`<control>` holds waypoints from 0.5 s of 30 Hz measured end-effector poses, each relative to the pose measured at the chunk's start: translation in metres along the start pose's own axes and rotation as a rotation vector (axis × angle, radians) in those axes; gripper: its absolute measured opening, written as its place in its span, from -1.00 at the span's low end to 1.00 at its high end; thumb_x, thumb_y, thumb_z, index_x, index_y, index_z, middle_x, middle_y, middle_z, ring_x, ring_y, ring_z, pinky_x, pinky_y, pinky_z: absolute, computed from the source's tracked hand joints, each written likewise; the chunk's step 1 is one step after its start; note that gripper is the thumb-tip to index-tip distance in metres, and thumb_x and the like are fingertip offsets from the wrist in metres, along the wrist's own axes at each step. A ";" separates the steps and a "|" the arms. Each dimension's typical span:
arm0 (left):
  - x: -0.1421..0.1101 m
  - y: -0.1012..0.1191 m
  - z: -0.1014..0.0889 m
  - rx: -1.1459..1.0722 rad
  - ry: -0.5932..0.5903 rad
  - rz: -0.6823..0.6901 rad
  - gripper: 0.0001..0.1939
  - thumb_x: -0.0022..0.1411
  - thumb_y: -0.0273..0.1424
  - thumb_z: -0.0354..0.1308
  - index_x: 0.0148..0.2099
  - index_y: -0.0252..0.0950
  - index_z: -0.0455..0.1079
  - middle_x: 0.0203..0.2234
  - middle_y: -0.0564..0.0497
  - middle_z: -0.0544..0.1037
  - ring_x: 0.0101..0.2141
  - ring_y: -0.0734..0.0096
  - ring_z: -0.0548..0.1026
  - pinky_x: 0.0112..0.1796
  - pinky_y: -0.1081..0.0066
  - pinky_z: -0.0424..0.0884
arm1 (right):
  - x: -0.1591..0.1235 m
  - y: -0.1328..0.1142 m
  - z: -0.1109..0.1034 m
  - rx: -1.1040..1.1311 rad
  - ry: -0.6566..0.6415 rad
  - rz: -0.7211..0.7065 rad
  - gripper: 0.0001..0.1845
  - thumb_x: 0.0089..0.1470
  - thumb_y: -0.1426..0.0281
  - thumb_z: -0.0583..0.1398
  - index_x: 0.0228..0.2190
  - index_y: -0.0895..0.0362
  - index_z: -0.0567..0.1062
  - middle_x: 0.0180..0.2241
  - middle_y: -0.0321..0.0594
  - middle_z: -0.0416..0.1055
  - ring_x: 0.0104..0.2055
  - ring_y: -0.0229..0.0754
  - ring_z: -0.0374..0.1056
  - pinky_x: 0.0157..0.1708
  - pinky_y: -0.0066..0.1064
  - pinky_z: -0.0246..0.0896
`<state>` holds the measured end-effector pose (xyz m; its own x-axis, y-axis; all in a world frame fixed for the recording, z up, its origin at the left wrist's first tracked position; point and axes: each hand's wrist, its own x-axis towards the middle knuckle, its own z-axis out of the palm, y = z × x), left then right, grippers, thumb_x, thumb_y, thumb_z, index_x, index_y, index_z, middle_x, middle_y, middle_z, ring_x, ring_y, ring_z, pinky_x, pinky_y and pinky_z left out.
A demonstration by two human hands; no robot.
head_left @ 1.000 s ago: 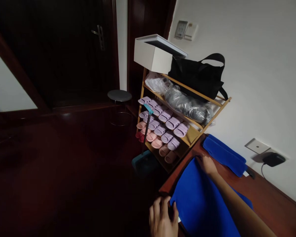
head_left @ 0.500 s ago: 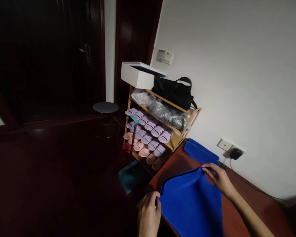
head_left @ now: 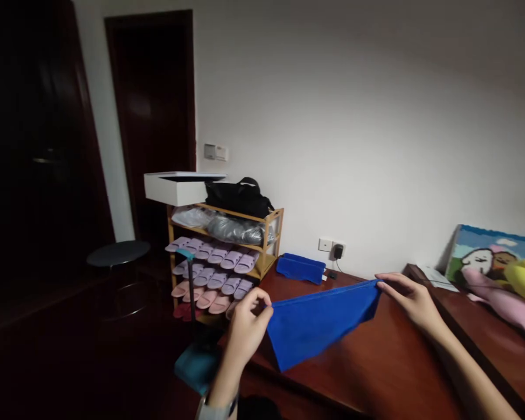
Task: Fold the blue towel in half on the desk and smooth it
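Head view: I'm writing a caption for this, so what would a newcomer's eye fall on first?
Probably the bright blue cloth, stretched by its upper edge between the left hand and the right hand over the reddish-brown table. Next, likely the rows of lilac and pink slippers on the rack beyond, then the pink toy at far right.

Grey band (head_left: 214, 412) around left wrist (head_left: 224, 389)

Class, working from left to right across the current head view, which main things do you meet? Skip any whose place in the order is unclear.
Stool → white box → left hand → held cloth → right hand → picture.
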<state>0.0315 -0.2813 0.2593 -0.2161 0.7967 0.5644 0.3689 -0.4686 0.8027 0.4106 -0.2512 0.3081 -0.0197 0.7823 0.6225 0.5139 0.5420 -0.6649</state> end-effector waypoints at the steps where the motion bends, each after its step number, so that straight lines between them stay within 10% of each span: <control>1: 0.007 0.013 0.002 -0.033 -0.009 0.011 -0.97 -0.01 -0.41 0.06 -0.45 -0.20 0.32 -0.56 0.13 0.44 -0.49 0.41 0.43 -0.42 0.47 0.34 | -0.007 -0.004 -0.010 0.014 0.020 0.026 -0.54 -0.01 -0.06 0.34 -0.24 0.03 0.68 -0.15 -0.11 0.63 -0.08 0.04 0.53 -0.02 -0.14 0.50; 6: 0.034 0.054 0.017 -0.100 -0.119 0.096 -0.97 -0.07 -0.45 0.06 -0.47 -0.22 0.29 -0.57 0.17 0.35 -0.53 0.50 0.33 -0.49 0.53 0.22 | -0.032 -0.011 -0.041 0.101 0.105 0.128 -0.48 -0.09 -0.06 0.38 -0.23 0.06 0.69 -0.15 -0.09 0.64 -0.07 0.08 0.54 0.00 -0.11 0.48; 15: 0.042 0.058 0.020 -0.187 -0.575 -0.023 -0.92 -0.03 -0.40 0.24 -0.41 -0.26 0.42 -0.43 0.03 0.54 -0.39 0.37 0.52 -0.34 0.42 0.42 | -0.064 -0.019 -0.068 0.056 0.170 0.155 -0.45 -0.10 -0.10 0.37 -0.24 0.05 0.67 -0.17 -0.08 0.63 -0.11 0.07 0.53 -0.01 -0.12 0.45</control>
<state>0.0619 -0.2675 0.3254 0.3207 0.8615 0.3937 0.1931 -0.4664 0.8633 0.4603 -0.3323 0.3085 0.2025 0.7973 0.5686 0.4510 0.4395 -0.7768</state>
